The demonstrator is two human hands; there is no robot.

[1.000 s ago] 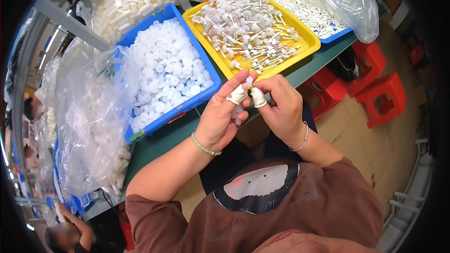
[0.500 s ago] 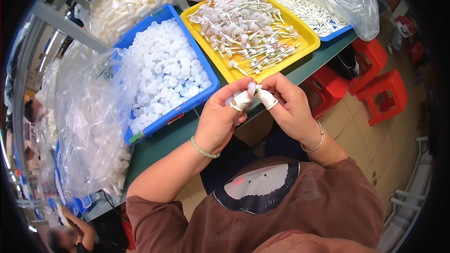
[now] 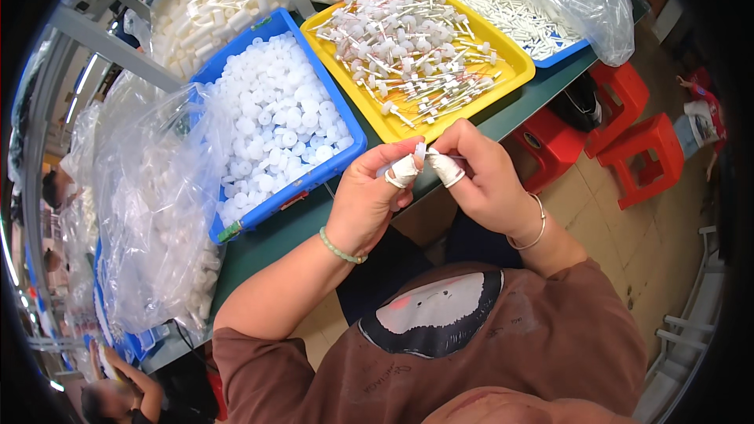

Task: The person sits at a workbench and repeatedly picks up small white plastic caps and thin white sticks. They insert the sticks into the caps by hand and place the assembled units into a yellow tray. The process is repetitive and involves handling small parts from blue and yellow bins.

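Note:
My left hand (image 3: 361, 196) pinches a small round translucent-white plastic cap (image 3: 421, 151) between thumb and fingers. Facing it, my right hand (image 3: 488, 180) is closed with thumb and forefinger against a small white piece, mostly hidden by the fingers. Both thumbs wear white wrappings. The hands meet over the table's near edge, in front of a yellow tray (image 3: 506, 77) heaped with white caps on thin stems and fine wires. To the left, a blue tray (image 3: 292, 198) is full of loose caps like the one held.
Another blue tray (image 3: 562, 56) with short white rods sits at the back right, partly under a clear plastic bag (image 3: 601, 20). Bagged white parts (image 3: 161, 212) line the left. Red stools (image 3: 640, 161) stand right of the green table (image 3: 263, 259). Other people are at the edges.
My right hand has shifted slightly at the fingertips, and the cap in my left hand is turned more edge-on. A person in red has come into view at the far right.

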